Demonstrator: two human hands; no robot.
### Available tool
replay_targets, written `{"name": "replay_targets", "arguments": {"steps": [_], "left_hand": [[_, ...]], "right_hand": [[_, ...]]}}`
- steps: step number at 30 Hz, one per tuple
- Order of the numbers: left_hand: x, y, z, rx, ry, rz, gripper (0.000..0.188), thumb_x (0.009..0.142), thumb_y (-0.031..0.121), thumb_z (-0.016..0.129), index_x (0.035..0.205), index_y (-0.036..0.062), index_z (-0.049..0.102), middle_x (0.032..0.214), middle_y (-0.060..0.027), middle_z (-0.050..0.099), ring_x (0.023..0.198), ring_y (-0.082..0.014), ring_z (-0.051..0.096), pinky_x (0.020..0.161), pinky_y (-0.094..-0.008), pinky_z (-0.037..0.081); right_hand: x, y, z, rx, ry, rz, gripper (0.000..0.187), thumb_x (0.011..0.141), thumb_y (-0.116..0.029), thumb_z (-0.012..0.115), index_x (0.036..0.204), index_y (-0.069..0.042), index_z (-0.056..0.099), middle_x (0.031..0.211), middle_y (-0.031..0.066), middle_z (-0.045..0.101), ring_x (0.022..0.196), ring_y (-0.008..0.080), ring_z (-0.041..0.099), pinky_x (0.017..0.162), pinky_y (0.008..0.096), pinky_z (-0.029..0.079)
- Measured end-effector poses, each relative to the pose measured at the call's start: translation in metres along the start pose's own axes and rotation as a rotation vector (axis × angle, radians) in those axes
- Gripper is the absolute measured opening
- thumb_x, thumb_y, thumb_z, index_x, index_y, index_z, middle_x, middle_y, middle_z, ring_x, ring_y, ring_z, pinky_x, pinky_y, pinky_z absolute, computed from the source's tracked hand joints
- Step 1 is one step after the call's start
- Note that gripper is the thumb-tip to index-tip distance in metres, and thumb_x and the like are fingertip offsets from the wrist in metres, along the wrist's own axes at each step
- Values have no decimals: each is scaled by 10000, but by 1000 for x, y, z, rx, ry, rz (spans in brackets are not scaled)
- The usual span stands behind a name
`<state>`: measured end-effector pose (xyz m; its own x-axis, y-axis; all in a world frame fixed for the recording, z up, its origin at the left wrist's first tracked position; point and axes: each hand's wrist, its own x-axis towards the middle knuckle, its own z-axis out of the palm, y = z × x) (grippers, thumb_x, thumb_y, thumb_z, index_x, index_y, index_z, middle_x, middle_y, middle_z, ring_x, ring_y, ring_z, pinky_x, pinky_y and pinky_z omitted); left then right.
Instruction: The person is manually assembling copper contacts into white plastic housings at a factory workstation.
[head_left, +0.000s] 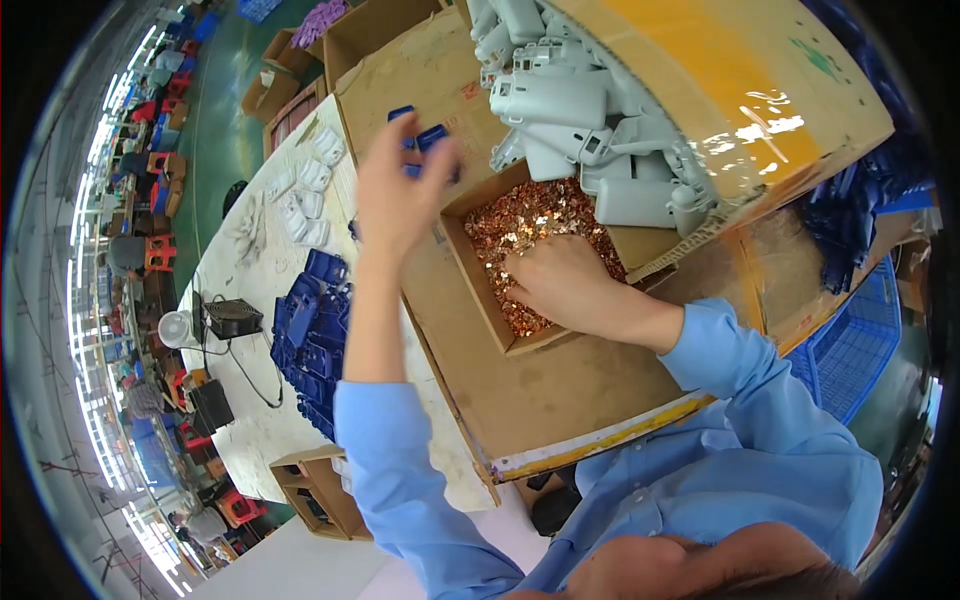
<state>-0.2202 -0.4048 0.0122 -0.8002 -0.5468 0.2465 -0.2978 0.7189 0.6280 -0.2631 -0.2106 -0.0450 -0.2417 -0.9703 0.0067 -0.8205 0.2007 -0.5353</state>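
Note:
My right hand (565, 285) reaches into a shallow cardboard box (480, 300) full of small, shiny copper-coloured metal pieces (520, 215). Its fingers are curled down among the pieces, and what they pinch, if anything, is hidden. My left hand (400, 195) hovers over the cardboard surface (450, 380), somewhat blurred, thumb and fingers apart. Beside its fingertips are a few small dark-blue plastic parts (432, 137), apparently lying on the cardboard. Pale grey-green plastic housings (560, 100) spill from a big taped carton (720, 60) just beyond the metal pieces.
On the white table (250, 390) to the left lie a heap of blue plastic parts (315, 330), several white parts (305, 205) and a black fan (232, 318) with a cord. A blue basket (850, 340) and more dark-blue parts (850, 220) are at the right. People work in the far-left background.

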Motion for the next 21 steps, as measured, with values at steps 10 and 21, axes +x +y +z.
{"name": "replay_targets", "arguments": {"steps": [10, 21], "left_hand": [[23, 77, 14, 596, -128, 686, 576, 708, 64, 639, 1267, 66, 504, 1243, -107, 567, 1146, -282, 531, 909, -392, 471], [-64, 82, -65, 225, 229, 365, 503, 767, 175, 651, 1225, 9, 527, 1004, -156, 624, 895, -298, 600, 807, -375, 487]], "right_hand": [[1, 1, 5, 0, 58, -76, 106, 789, -130, 615, 762, -27, 622, 724, 158, 647, 712, 348, 645, 614, 462, 509], [5, -3, 2, 121, 202, -98, 76, 786, -48, 547, 839, 6, 548, 818, 191, 621, 804, 373, 617, 722, 492, 484]]}}
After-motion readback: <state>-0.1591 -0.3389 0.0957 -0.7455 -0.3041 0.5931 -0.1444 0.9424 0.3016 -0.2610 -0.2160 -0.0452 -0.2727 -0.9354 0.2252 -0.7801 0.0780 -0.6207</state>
